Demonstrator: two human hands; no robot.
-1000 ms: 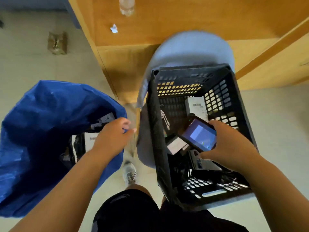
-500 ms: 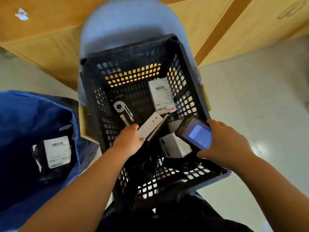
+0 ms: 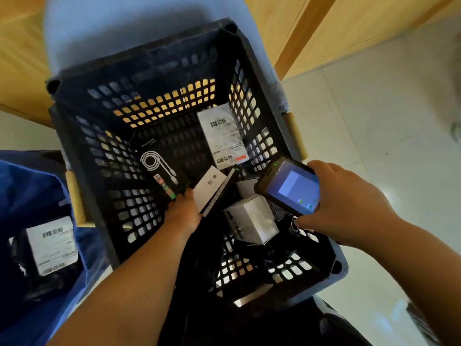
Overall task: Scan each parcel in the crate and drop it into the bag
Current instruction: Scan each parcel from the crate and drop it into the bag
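At far left the blue bag [image 3: 30, 186] lies open, one labelled parcel [image 3: 51, 244] already inside. In the black crate [image 3: 82, 156] the left hand [image 3: 183, 212] closes on a flat white box [image 3: 212, 189], its long axis slanting up to the right. Just right of it, the right hand [image 3: 349, 203] grips the scanner [image 3: 290, 186], angled down over the box.

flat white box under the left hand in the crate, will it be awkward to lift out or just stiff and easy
Probably stiff: the flat white box keeps straight edges while propped at a tilt. It looks thin, so likely light for its size. Its face seems smooth, and the left hand touches only its lower end, so it might slide against the small white carton beside it in the crate.
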